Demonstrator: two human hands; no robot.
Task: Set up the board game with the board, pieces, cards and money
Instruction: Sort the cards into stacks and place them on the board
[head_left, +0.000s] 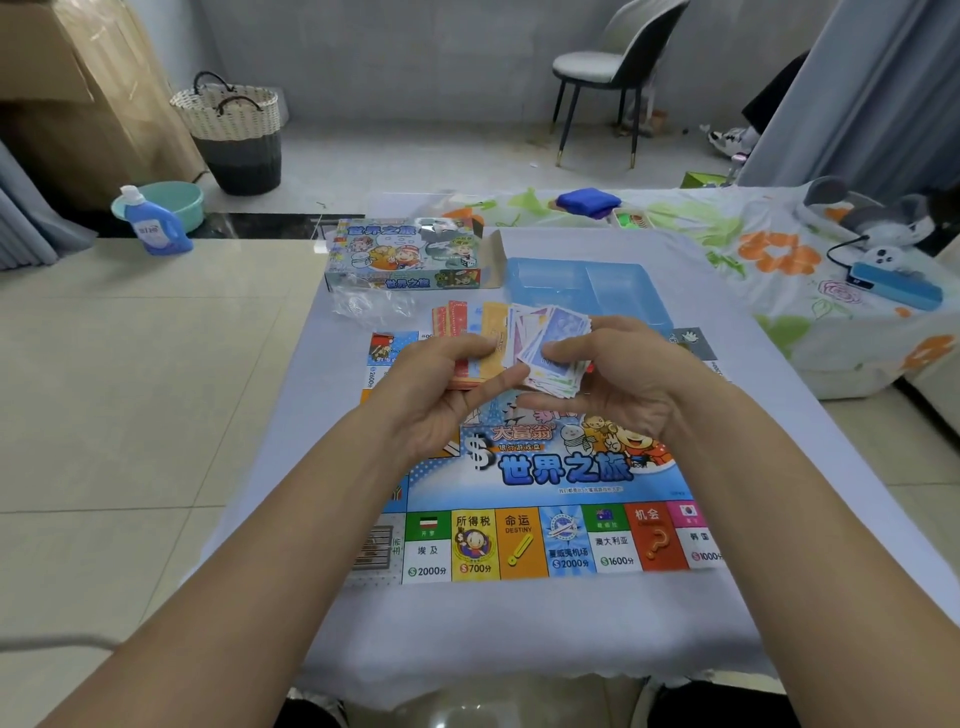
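Item — board (545, 467): laid flat and unfolded on the table (519, 623), title print reading toward the person, near edge running left to right.

Item — money (485, 338): a fan of red, orange and yellow notes held above the far half of the board; the left hand (441, 384) grips its near end, thumb on top, long axis pointing away toward the far side.

Item — cards (550, 348): a loose, uneven stack just right of the notes and touching them; the right hand (608, 374) pinches it, fingers (561, 356) curled over the top face.

Judgement: the two bundles are being parted — each hand is already nearest its own.

Item — box (405, 254) and blue tray (587, 291): far side of the table, box to the left.

Pieces: not visible.
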